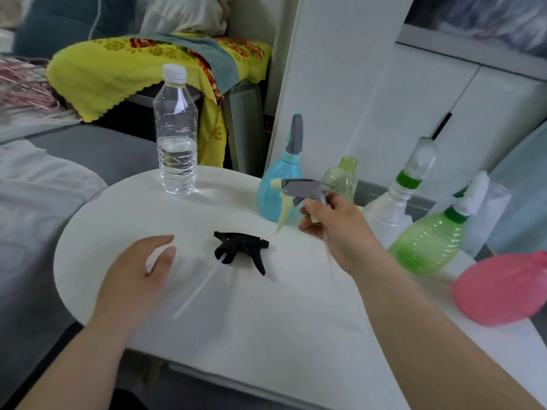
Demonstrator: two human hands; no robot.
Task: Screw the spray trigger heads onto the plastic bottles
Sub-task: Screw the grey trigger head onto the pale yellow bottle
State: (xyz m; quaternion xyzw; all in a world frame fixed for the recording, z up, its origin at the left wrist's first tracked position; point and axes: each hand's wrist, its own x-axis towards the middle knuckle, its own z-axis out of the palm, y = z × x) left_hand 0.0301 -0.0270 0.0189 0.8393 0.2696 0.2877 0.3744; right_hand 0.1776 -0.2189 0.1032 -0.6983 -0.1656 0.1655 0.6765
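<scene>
Partly covering it, right hand [331, 229] grips grey trigger head [299, 187]; left hand [139, 270] relaxed, blurred.

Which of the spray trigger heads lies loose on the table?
The black trigger head, on its side on the white table. The grey-and-cream head is held by the right hand; another grey head sits on the blue bottle.

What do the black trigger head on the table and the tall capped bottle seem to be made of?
The black trigger head: likely matte opaque plastic, hardly any shine. The tall capped bottle: probably thin clear glossy plastic, ribbed; water inside shows through.
</scene>
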